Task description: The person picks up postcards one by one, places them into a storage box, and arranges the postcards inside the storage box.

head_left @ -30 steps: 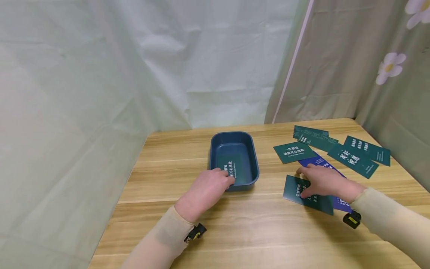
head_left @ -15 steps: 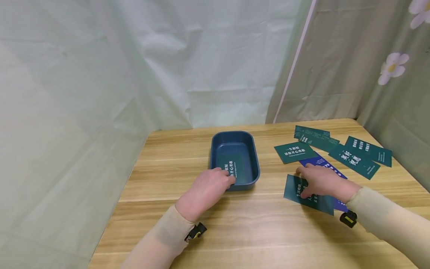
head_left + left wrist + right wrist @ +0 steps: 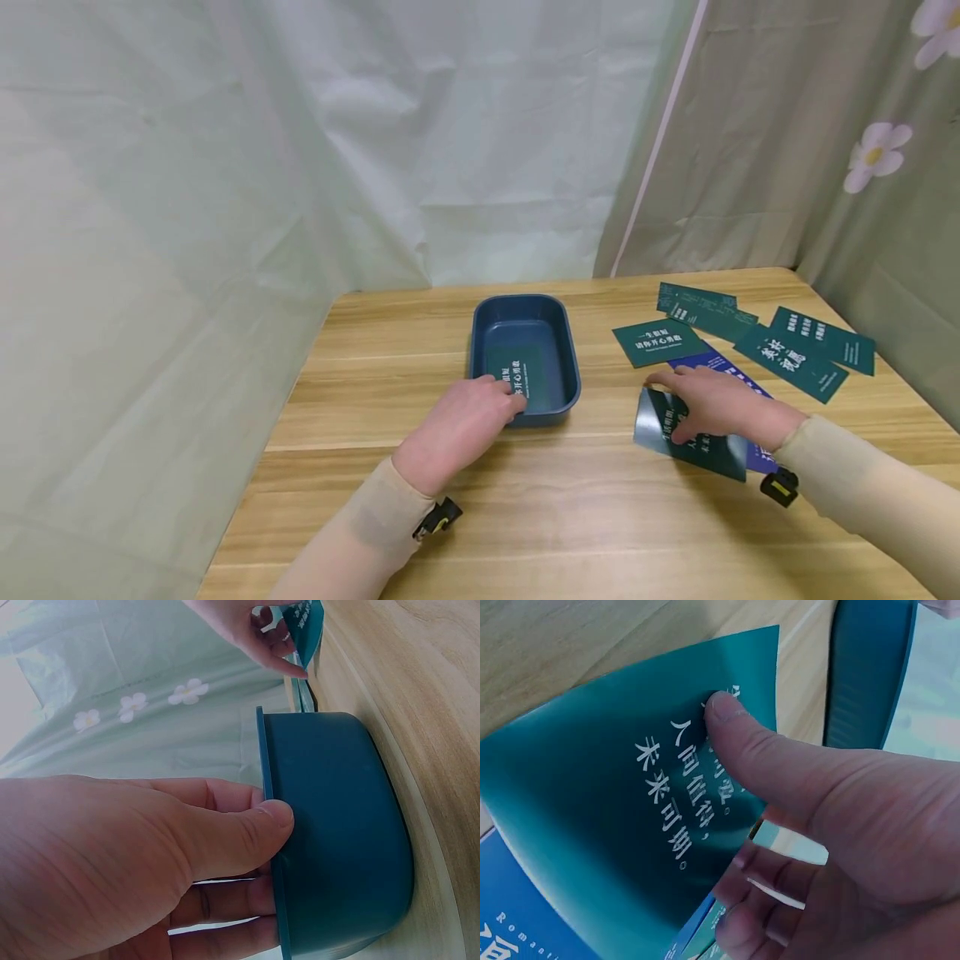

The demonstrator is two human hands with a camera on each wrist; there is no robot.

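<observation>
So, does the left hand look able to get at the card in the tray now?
Probably yes: the tray is open above the card. But the left hand grips the rim, so it would likely have to let go first.

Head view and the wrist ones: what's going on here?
A person's left hand has its grip on the rim of the blue tray, where a printed card lies. The right hand holds a green card that is visibly bowed, thumb on its printed face, partly over a blue card. More green cards lie farther back on the table.
</observation>
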